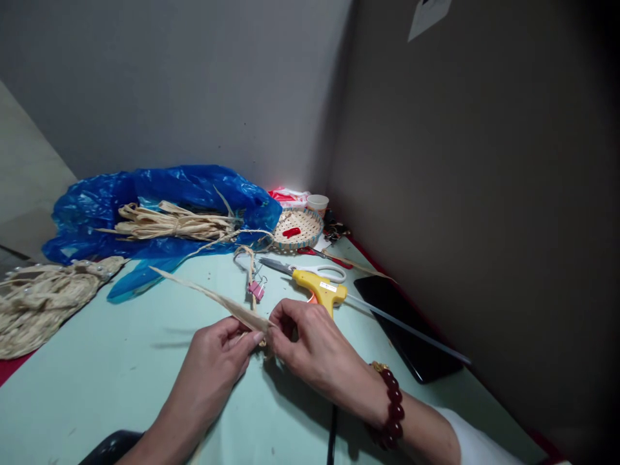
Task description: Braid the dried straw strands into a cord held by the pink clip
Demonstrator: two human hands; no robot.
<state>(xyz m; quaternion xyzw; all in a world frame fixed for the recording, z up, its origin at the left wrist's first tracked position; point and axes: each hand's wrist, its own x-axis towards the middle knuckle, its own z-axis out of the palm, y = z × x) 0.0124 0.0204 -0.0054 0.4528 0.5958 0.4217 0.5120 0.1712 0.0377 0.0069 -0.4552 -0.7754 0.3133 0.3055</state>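
Observation:
A pale, flat fibre strip (217,300) tapers to a point at its upper left. My left hand (217,352) pinches it between thumb and fingers near its lower right end. Close beside, my right hand (307,339) has its fingertips closed on the end of the same strip; a bead bracelet circles that wrist. Just beyond the hands, a pink binder clip (256,290) is fixed to a braided strand (251,268). Part of the work beneath the fingertips is hidden.
A yellow glue gun (320,289) with a long glue stick lies beside scissors (278,265) and a black phone (411,329). Behind are a blue plastic bag (97,206) with a fibre bundle (177,224), a woven basket (310,227) and a cup (318,204). Woven work (43,307) lies left.

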